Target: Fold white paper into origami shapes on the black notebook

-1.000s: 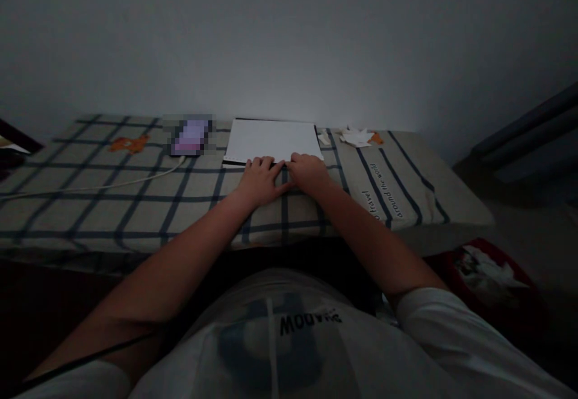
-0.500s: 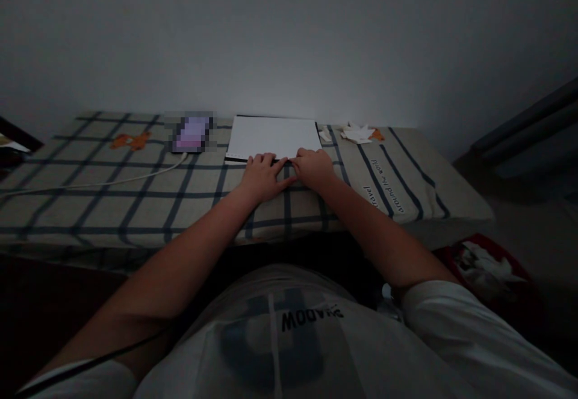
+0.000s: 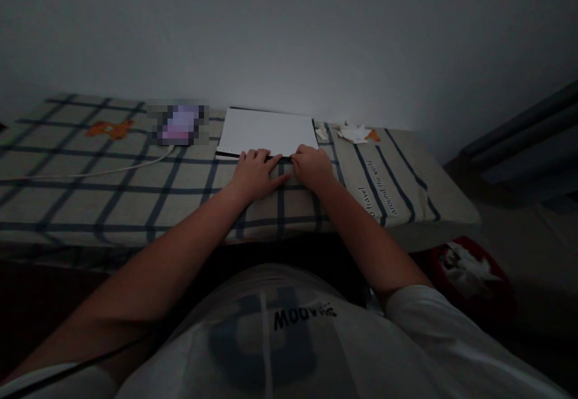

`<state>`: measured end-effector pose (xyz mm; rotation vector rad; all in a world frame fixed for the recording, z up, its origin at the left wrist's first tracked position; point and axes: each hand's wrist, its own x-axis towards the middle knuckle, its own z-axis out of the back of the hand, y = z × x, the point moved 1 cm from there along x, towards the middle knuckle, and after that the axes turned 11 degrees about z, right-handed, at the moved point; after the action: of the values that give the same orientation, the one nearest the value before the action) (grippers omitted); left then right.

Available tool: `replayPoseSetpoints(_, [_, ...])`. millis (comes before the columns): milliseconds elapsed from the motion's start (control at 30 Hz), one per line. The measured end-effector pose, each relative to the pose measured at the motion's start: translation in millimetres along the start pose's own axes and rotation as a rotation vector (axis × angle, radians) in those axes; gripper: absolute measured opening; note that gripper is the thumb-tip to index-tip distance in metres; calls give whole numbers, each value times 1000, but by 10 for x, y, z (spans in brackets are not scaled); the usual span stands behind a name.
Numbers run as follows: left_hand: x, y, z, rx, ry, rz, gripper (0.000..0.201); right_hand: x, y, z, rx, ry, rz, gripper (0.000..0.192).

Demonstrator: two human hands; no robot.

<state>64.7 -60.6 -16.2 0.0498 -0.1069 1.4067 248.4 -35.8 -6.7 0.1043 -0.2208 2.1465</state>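
Ten fingers lie flat and a bit spread – my left hand (image 3: 255, 174) and right hand (image 3: 312, 167) press the near edge of the flat white paper sheet (image 3: 266, 132), keeping it still on the checked cloth bed (image 3: 112, 194) by the wall.

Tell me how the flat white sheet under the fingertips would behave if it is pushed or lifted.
The flat white rectangular sheet looks thin, so probably light and floppy. It lies flat on the checked cloth, so it may slide easily. It cannot roll.
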Motion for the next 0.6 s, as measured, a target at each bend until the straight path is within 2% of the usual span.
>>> replayPoseSetpoints(600, [12, 33, -41, -41, -27, 7, 73, -51, -17, 119, 26, 25, -121, 53])
